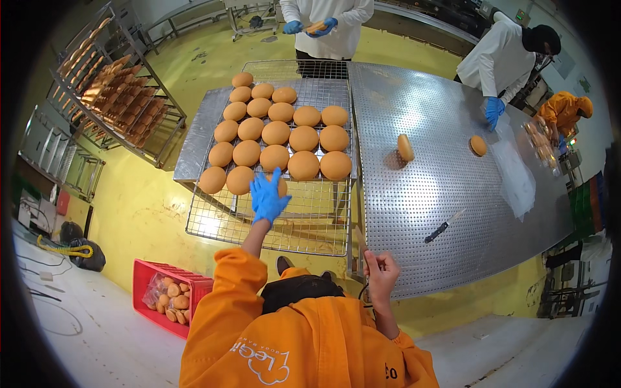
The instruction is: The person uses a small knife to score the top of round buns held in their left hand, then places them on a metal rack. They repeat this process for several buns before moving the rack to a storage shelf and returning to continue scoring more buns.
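Note:
My left hand, in a blue glove, is spread over a round golden bun in the front row and partly hides it. Fingers apart, it appears to touch the bun without closing around it. Rows of similar buns lie on a wire cooling rack, whose front part juts past the metal table beneath. My bare right hand grips a slim knife-like tool, pointing away from me beside the perforated table's left edge.
On the perforated metal table are a black-handled knife, a tilted bun, another bun and plastic bags. A red crate of buns stands at left, a loaded rack trolley behind. Co-workers stand opposite and right.

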Action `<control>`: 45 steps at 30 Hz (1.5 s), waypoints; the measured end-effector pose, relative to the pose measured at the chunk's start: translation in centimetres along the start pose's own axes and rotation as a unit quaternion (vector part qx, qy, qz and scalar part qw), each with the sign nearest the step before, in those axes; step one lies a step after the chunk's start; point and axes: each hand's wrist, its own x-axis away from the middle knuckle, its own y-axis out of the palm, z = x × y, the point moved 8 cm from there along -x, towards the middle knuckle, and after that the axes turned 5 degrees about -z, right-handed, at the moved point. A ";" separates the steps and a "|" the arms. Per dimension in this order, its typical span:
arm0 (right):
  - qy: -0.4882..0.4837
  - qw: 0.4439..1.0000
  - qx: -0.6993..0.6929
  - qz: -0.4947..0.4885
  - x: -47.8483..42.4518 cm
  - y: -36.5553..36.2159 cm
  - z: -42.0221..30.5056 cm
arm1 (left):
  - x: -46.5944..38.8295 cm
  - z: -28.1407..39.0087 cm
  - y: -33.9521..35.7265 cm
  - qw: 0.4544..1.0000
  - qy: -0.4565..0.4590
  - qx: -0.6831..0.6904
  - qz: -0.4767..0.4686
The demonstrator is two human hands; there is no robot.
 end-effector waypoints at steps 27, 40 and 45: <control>-0.176 0.967 0.178 -0.049 -0.9 7.5 -4.0 | 15.1 9.9 -4.0 0.448 0.104 0.882 -0.102; -0.206 0.956 0.206 -0.042 -0.4 6.7 -4.9 | 16.1 10.1 -4.3 0.445 0.091 0.885 -0.102; -0.192 0.949 0.250 -0.015 -1.3 5.5 -4.4 | 16.9 10.8 -5.0 0.397 0.067 0.900 -0.167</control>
